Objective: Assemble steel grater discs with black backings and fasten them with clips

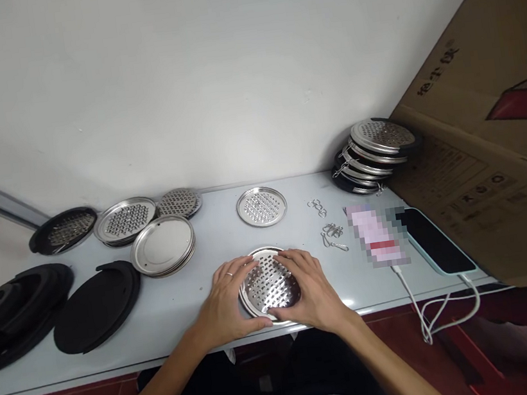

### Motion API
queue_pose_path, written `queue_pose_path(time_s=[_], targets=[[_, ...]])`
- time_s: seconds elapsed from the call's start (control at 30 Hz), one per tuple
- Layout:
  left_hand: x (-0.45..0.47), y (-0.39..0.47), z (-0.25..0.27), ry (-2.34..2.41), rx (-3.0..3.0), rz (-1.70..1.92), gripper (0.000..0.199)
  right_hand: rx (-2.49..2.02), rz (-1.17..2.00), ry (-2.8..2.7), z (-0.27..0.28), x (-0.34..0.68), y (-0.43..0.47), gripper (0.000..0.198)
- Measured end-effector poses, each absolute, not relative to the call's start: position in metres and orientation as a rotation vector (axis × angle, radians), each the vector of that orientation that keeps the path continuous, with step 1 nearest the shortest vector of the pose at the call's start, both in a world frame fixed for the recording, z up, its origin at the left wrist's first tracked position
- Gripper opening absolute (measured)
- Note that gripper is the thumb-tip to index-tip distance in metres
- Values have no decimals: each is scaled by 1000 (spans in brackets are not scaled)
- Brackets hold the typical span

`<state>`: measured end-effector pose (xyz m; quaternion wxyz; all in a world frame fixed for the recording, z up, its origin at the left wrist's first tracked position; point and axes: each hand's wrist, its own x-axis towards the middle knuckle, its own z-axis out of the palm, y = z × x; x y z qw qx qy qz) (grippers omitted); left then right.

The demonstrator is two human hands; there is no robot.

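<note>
Head view. Perforated metal disc: flat on the desk, at its front edge. Left hand and right hand: fingers spread, gripping the disc's opposite rims. Second perforated disc: near back edge. Wire clips: just right.

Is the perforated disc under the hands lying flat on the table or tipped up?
Flat, as far as shows. The perforated disc rests on the table, the left hand and right hand on its sides, no edge visibly raised.
</note>
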<state>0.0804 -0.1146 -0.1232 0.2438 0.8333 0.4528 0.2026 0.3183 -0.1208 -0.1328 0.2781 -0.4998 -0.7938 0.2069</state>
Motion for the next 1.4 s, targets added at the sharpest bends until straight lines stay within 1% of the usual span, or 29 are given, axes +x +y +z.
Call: queue_pose_path(time_s=[0.1, 0.2, 0.33, 0.53, 0.63, 0.8, 0.87, 1.1, 1.27, 1.4], targets=[[78, -117, -122, 1237, 2252, 583, 112, -1324, 606, -2021, -134, 322, -119, 91], [74, -118, -122, 1249, 2206, 669, 113, -1268, 671, -1964, -130, 327, -118, 87], [73, -116, -123, 1206, 2220, 726, 107, -1211, 689, -2032, -126, 329, -120, 86], [77, -116, -122, 1188, 2306, 634, 98, -1316, 593, -2039, -129, 323, -119, 84], [79, -118, -121, 1209, 2301, 616, 88, -1374, 551, -2050, -130, 321, -117, 84], [80, -119, -122, 1265, 2291, 626, 56, -1399, 490, -2096, -132, 319, -118, 84], [80, -119, -124, 1279, 2290, 627, 52, -1413, 472, -2105, -132, 318, -119, 84], [79, -118, -129, 1276, 2283, 618, 57, -1442, 461, -2146, -132, 319, -118, 85], [78, -115, -125, 1253, 2226, 591, 55, -1429, 480, -2184, -130, 323, -117, 95], [76, -108, -119, 1254, 2151, 565, 54, -1421, 508, -2188, -131, 325, -117, 98]])
